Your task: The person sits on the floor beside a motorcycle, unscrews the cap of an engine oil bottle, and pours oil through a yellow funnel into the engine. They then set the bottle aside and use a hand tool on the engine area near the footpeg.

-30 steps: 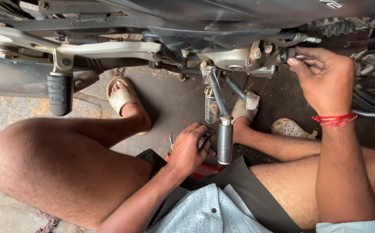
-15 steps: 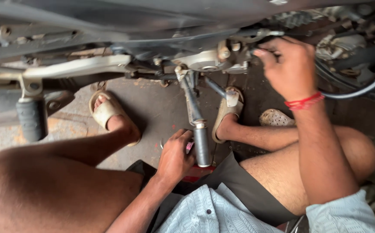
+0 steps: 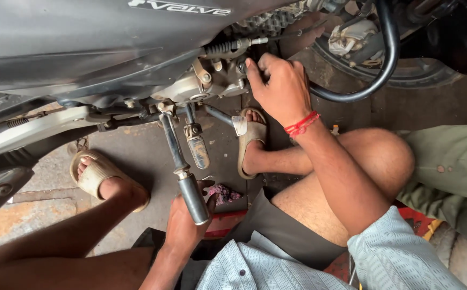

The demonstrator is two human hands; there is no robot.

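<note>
Overhead, the motorcycle's grey body panel (image 3: 83, 48) fills eleven o'clock, and a black hose (image 3: 389, 59) curves at two. Lower, my right hand (image 3: 279, 86) pinches the engine casing (image 3: 201, 86). My left hand (image 3: 182, 225) at six curls beside the kick lever (image 3: 182, 166). Stained concrete floor (image 3: 126, 156) lies beneath my sandals (image 3: 91, 174).

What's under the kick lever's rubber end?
The left hand sits under the kick lever, fingers beside its rubber end. Whether the palm holds anything is hidden; a pink rag lies nearby.
</note>
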